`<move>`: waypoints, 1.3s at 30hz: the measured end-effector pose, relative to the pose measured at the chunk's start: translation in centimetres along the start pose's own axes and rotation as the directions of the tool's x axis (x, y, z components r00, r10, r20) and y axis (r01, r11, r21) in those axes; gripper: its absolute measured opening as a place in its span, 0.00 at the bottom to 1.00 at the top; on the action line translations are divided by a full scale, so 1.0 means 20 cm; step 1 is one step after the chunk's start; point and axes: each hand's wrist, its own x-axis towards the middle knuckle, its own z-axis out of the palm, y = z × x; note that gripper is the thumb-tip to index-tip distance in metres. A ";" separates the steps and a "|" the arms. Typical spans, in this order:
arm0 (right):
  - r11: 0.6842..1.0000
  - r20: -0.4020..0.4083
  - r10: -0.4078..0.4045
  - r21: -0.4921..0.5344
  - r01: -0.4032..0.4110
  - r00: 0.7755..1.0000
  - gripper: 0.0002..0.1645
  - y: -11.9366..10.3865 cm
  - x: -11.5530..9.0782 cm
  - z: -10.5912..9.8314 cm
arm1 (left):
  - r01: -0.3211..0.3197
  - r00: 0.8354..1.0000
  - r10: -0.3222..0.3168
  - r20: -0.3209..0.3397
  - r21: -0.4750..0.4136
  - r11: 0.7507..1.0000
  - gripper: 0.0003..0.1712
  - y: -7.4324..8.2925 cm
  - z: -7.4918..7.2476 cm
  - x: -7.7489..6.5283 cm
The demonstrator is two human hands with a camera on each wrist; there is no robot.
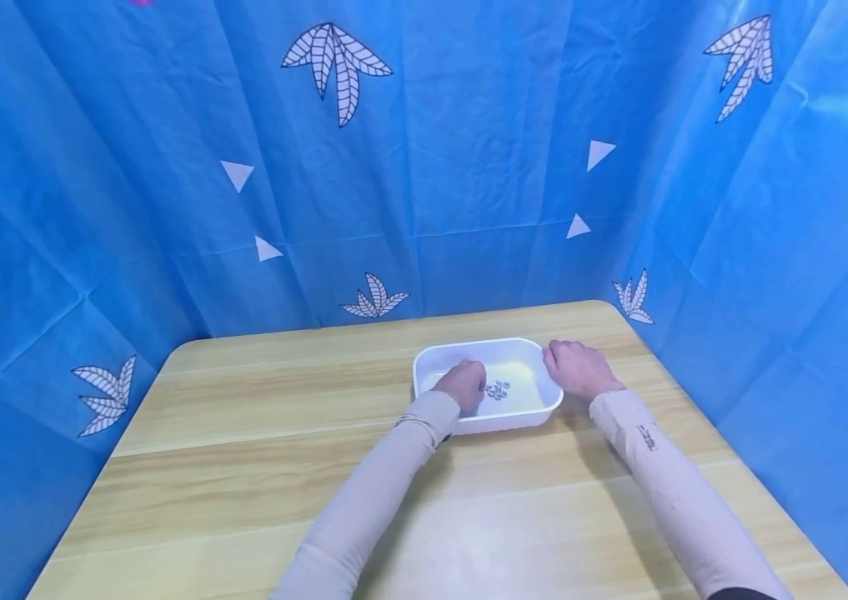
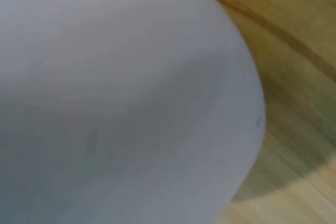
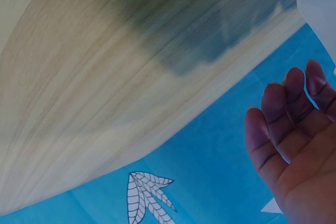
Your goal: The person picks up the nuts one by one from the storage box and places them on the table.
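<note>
A white plastic tray [image 1: 508, 423] with raised sides and rounded corners sits toward the back of the table. Inside it, several small grey ring-like pieces [image 1: 499, 390] lie clustered on the bottom. My left hand [image 1: 463, 383] reaches down into the tray's left half, just left of these pieces; its knuckles are bent and its fingertips are hidden, so I cannot tell what it holds. At the right end, my right hand [image 1: 577, 368] holds the rim by its corner. The right wrist view shows the fingers [image 3: 281, 116] curved beside the tray's white side [image 3: 319, 9].
The light wooden table [image 1: 243, 467] has rounded back corners. Blue curtains [image 1: 469, 183] with white leaf and triangle prints hang behind it and along both sides. Beige sleeves [image 1: 371, 492] cover both forearms, which extend over the table's front part.
</note>
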 end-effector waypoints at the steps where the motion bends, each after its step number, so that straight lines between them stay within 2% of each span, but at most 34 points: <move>1: 1.000 0.003 -0.001 0.000 0.001 1.000 0.28 0.00 0.00 0.00 | -0.002 1.000 0.002 0.003 0.011 1.000 0.06 0.00 0.00 0.00; 7: 1.000 0.003 -0.005 -0.005 0.005 1.000 0.27 0.00 -0.01 0.00 | -0.014 0.999 0.011 0.036 0.076 0.997 0.05 0.01 -0.01 -0.01; 10: 1.000 0.001 -0.008 -0.003 0.008 1.000 0.27 0.00 -0.01 0.00 | -0.030 0.998 0.022 0.054 0.140 0.990 0.06 0.01 -0.01 -0.01; 16: 1.000 0.013 -0.004 -0.002 0.004 1.000 0.29 0.01 -0.01 0.00 | -0.106 0.994 0.098 0.042 0.289 0.951 0.10 0.03 0.01 0.01; 23: 1.000 0.010 -0.004 0.009 0.004 1.000 0.28 0.00 -0.02 0.01 | -0.135 0.990 0.138 0.017 0.359 0.924 0.09 0.02 0.04 0.00; 26: 1.000 0.020 -0.003 0.010 0.003 1.000 0.30 0.00 -0.02 0.02 | -0.132 0.991 0.136 0.013 0.346 0.929 0.09 0.01 0.04 0.00; 32: 1.000 0.019 -0.002 -0.001 0.002 1.000 0.31 0.00 -0.01 0.01 | -0.101 0.995 0.098 0.025 0.277 0.956 0.10 -0.01 0.02 0.00; 37: 1.000 0.023 0.000 -0.009 0.000 1.000 0.31 -0.01 -0.01 0.01 | -0.122 0.992 0.120 0.024 0.242 0.963 0.03 -0.03 0.02 0.02; 39: 1.000 0.022 0.005 -0.008 -0.005 1.000 0.31 -0.01 -0.01 0.00 | -0.134 0.991 0.132 0.023 0.209 0.969 0.04 -0.04 0.02 0.02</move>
